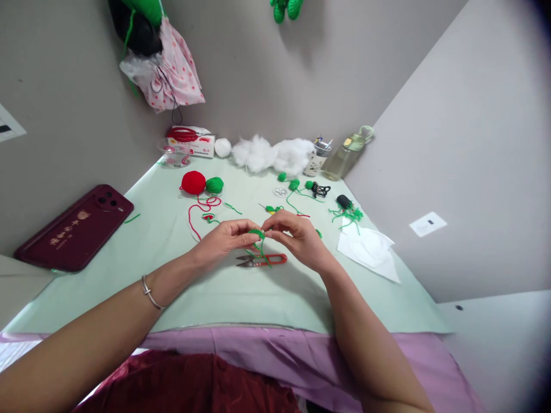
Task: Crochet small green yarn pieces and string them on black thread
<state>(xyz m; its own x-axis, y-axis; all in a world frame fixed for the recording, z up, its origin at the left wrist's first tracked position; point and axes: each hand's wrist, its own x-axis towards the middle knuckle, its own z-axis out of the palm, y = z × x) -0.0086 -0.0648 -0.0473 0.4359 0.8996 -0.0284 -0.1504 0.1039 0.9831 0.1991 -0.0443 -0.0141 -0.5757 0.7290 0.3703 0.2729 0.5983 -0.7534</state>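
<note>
Between my hands is a small green crochet piece, with loose green yarn hanging from it. My left hand pinches its left side between thumb and fingers. At its right edge, my right hand has thumb and forefinger pressed together; whatever tiny thing they grip is too small to make out. Under the hands lie thread snips with orange handles, blades pointing left. A small red, white and green crochet piece rests just beyond my left hand.
Red and green yarn balls lie at the back left, white stuffing along the wall. A bottle and pen cup stand back right. A maroon phone-shaped case is left; white tissue lies right.
</note>
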